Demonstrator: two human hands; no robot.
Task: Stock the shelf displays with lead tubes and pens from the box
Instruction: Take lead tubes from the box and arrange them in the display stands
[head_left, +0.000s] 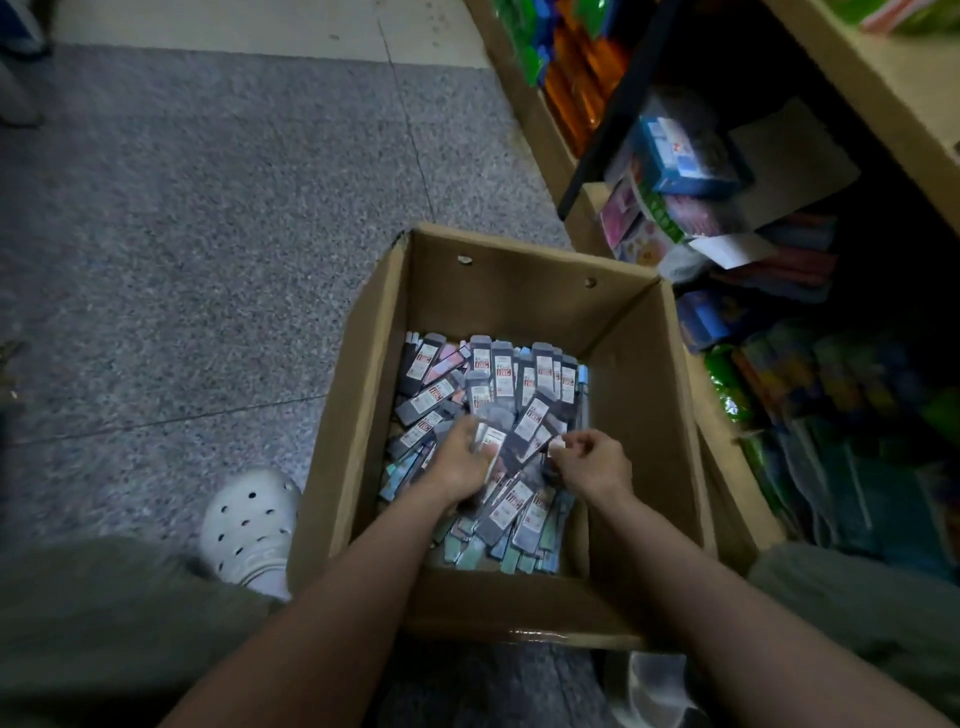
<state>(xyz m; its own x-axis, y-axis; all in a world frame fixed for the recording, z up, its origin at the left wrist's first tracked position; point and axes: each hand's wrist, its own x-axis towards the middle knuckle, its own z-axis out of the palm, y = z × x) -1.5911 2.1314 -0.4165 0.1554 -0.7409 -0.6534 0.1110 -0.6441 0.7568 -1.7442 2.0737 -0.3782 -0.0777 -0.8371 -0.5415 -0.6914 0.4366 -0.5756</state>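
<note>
In box (639, 364), hands (462, 457) curled, gripping lead tubes (498, 447).

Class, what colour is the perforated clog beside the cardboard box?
White, with dark round holes; the clog shows best in the head view, left of the cardboard box.

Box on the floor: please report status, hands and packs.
Left hand grips several lead packs. Right hand pinches one pack. Both inside cardboard box, still full. Nothing in the way.
</note>
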